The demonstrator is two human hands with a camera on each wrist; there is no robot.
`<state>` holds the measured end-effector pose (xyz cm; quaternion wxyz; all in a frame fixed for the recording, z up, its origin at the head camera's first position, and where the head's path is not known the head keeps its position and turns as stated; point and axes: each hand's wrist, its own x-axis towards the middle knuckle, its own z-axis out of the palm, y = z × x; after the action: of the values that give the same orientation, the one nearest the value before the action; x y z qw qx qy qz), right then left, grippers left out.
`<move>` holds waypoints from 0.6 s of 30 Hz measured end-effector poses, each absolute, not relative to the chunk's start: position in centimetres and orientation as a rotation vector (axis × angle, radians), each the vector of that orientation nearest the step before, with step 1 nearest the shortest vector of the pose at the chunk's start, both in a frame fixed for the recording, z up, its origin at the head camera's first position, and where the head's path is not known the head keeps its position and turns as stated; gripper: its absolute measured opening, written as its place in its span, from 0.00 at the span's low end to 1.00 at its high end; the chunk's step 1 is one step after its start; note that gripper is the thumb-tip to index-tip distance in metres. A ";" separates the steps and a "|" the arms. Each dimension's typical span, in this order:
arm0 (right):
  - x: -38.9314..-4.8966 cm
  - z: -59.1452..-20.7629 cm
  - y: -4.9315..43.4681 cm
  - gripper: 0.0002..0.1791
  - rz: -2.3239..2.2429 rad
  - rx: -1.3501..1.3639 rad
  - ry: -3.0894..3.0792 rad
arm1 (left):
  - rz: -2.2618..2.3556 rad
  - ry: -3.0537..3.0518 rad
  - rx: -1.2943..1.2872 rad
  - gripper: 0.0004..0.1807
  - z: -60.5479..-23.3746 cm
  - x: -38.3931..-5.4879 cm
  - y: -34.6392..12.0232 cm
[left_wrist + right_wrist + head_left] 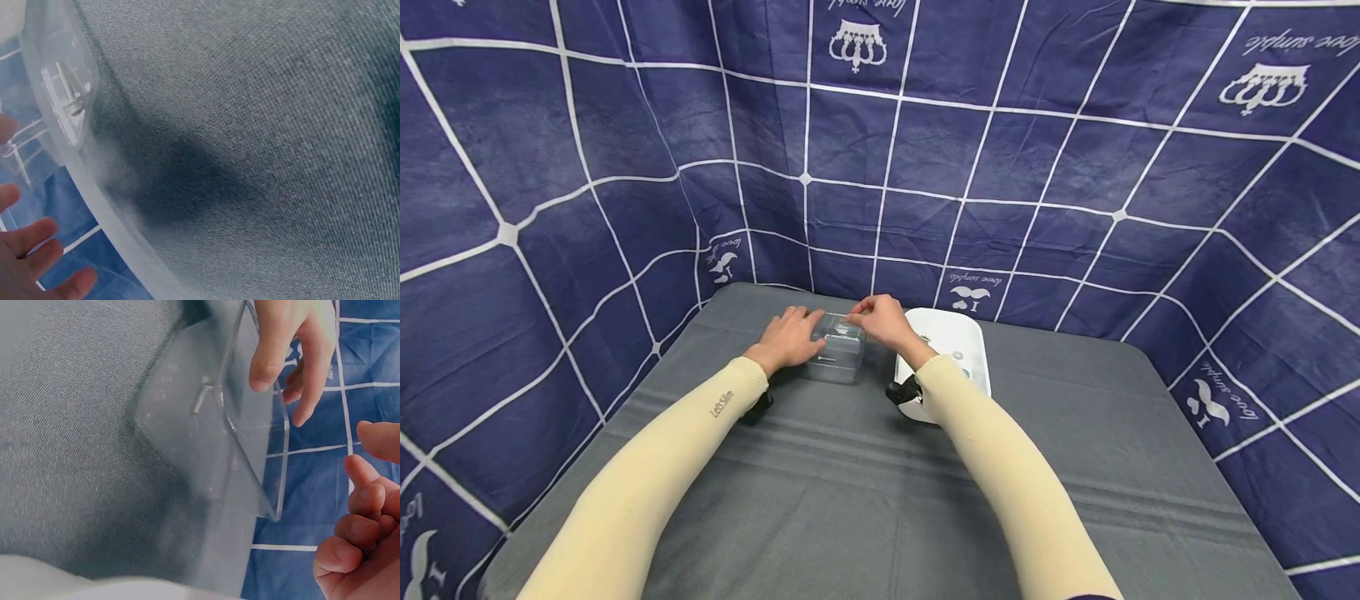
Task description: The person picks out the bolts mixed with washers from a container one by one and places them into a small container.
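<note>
A clear plastic box (833,368) stands on the grey cloth. Inside it lies a small metal screw-like piece (201,399), also seen through the wall in the left wrist view. My left hand (790,337) is at the box's left side, its fingers loosely spread and its thumb right at the rim. Over the far right part of the box is my right hand (883,321). Its fingers (359,532) are curled and the thumb lies close to the index fingertip; nothing shows between them in the right wrist view.
A white tray (958,325) with several small parts lies right of the box, partly hidden by my right wrist and its black strap (904,390). Behind hangs a blue curtain (917,167) with white lines. Grey cloth (820,500) covers the table.
</note>
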<state>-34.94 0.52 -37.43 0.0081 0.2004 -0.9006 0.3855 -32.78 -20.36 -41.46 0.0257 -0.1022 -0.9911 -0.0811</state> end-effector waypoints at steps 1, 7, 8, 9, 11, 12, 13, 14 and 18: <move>-34.9 -37.3 0.7 0.11 1.202 0.633 -2.807 | -0.256 -3.059 -0.319 0.36 -41.4 -32.8 -20.3; -35.0 -37.0 1.6 0.10 1.201 0.642 -2.782 | -0.275 -3.033 -0.338 0.36 -41.3 -32.9 -19.6; -35.0 -37.0 1.7 0.10 1.199 0.638 -2.780 | -0.270 -3.028 -0.343 0.36 -41.3 -33.0 -19.4; -35.0 -37.0 1.9 0.10 1.189 0.633 -2.779 | -0.267 -3.026 -0.344 0.36 -41.3 -33.0 -19.2; -35.1 -37.0 2.2 0.10 1.180 0.622 -2.776 | -0.262 -3.020 -0.348 0.36 -41.2 -33.1 -18.8; -35.1 -37.1 2.3 0.10 1.182 0.617 -2.773 | -0.263 -3.020 -0.349 0.36 -41.2 -33.2 -18.6; -35.1 -37.1 2.5 0.10 1.184 0.610 -2.772 | -0.269 -3.021 -0.349 0.36 -41.2 -33.2 -18.4; -35.0 -37.1 2.6 0.10 1.189 0.605 -2.770 | -0.273 -3.023 -0.353 0.36 -41.1 -33.2 -18.2; -35.0 -37.1 3.2 0.11 1.210 0.590 -2.771 | -0.283 -3.032 -0.353 0.35 -40.8 -33.1 -17.4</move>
<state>-35.01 3.23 -37.07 0.0303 0.1914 -0.8991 0.3925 -33.07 -17.37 -40.85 0.0378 -0.1151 -0.9884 -0.0921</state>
